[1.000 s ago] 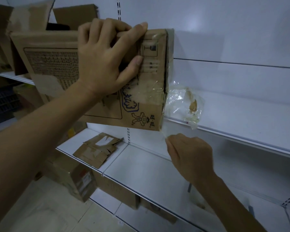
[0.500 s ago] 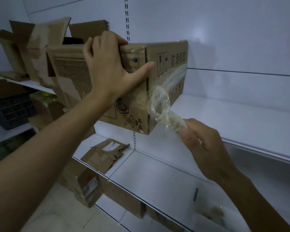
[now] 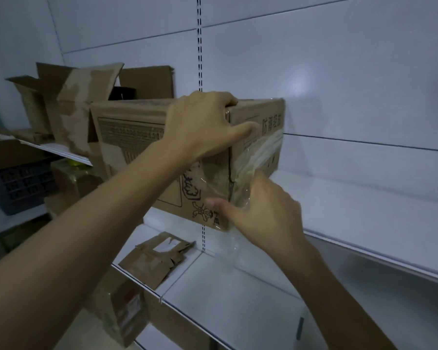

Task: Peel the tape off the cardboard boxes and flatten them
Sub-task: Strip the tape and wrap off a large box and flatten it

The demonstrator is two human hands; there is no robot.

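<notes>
Left hand (image 3: 202, 125), raised, clamps with curled fingers (image 3: 208, 98); right hand (image 3: 262, 215) just below pinches, thumb (image 3: 216, 204) outstretched.

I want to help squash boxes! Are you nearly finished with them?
Not nearly. Done: one flattened cardboard piece lies on the lower shelf. In hand: the left hand grips the held box at its top corner while the right hand pulls clear tape off its side; it is not yet flattened. Left: an open box on the upper shelf and a low box underneath stand unflattened.
</notes>
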